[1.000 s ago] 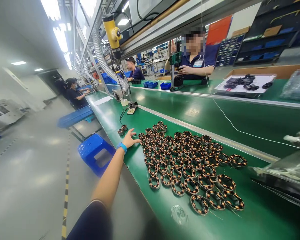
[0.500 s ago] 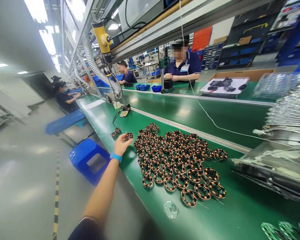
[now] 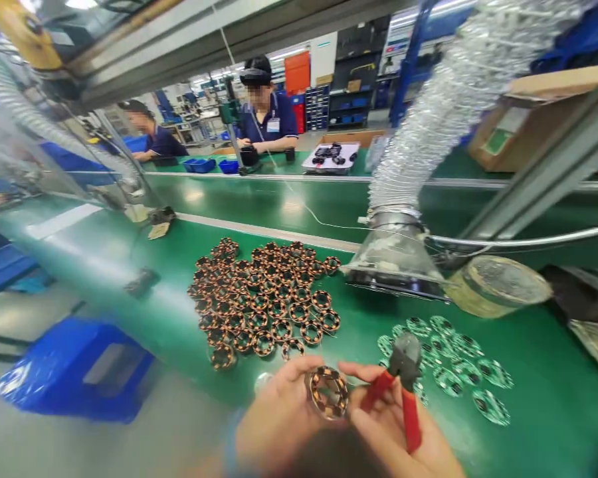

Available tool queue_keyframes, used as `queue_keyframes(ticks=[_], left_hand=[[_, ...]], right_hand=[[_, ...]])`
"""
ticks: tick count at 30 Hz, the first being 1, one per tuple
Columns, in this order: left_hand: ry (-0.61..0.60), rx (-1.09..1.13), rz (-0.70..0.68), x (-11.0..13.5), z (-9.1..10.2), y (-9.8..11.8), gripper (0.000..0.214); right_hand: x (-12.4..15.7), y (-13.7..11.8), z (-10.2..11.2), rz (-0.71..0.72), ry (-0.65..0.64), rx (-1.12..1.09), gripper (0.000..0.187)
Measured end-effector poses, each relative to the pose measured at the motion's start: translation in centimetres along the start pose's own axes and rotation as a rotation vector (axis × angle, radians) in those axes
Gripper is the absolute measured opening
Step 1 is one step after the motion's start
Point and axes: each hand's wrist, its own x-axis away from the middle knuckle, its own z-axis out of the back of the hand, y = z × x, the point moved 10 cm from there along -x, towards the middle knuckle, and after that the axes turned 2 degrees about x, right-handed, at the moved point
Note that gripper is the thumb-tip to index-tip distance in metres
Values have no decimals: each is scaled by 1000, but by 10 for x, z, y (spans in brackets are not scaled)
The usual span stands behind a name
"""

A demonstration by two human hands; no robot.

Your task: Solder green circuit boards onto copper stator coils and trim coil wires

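My left hand is closed on a copper-wound stator ring, held up close below the camera. My right hand grips red-handled pliers, their dark jaws pointing up just right of the ring. Both hands hover over the near edge of the green bench. Beyond them lies a dense cluster of several stator rings on the bench. Several small green round circuit boards lie to the right of the pliers.
A silver flexible duct with a clear hood hangs over the bench at right, beside a roll of tape. A blue stool stands on the floor at left. Two people work across the conveyor. A cardboard box sits at far right.
My left hand picked a stator ring from the left of the pile and drew it back close to me. The view swung right, and my right hand with pliers came into view.
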Motion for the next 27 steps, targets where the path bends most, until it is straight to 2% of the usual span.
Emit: queue_keyframes(ticks=[3,7,12,15,20,24,27], left_hand=[[32,-49,-7,-5,4,-10,42],[63,-145,-47,-8,17,-14,52],[-13,-266,-51,-5,19,-16,49],[4,-242,-9,-3,19,-19,45],[26,-79,6,-4,12,-18,44],[36,-58,-17,-5,13,-17,47],[52,-62,-32,-6,17,-19,46]], right_hand=[[0,-4,5,-11,49,-24,50],[0,-8,15,-12,69,-10,40],[-2,-18,20,-14,54,22,31],[-4,-20,28,-21,63,39,31],[-4,-17,46,-39,116,43,33],[5,-9,30,-74,49,0,40],[7,-5,18,-97,9,-36,38]])
